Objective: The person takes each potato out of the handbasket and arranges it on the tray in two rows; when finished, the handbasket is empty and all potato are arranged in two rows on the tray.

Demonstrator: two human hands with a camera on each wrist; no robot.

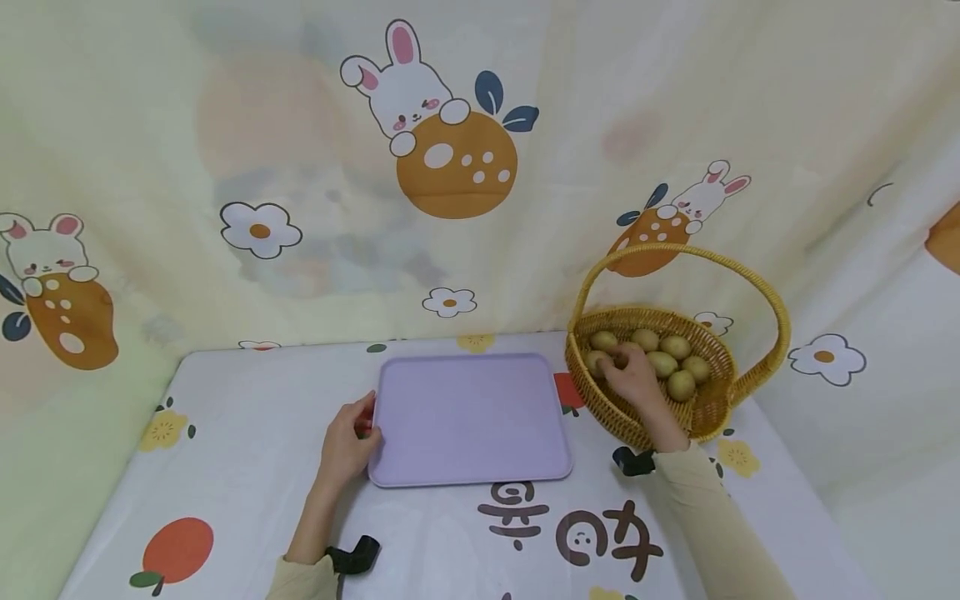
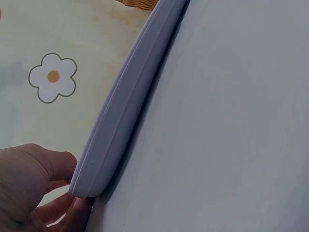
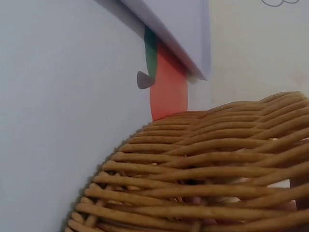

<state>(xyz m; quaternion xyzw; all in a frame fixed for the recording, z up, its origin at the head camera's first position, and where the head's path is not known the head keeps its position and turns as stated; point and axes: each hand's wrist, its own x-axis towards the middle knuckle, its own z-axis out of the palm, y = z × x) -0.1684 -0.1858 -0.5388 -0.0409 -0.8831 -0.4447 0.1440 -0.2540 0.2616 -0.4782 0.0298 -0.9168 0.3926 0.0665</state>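
A pale purple tray lies flat on the table. My left hand is at its left side, thumb and fingers gripping the rim; in the left wrist view the tray's edge runs up from the fingers. To the right stands a wicker basket with a tall handle, holding several yellowish-brown potatoes. My right hand reaches inside over the near rim, its thumb and fingertips round a potato at the left. In the right wrist view the woven wall hides most of that hand.
The basket's arched handle rises above the potatoes. A printed cloth covers the table, and a patterned curtain hangs along its back edge. Each wrist carries a small black camera, such as the left one.
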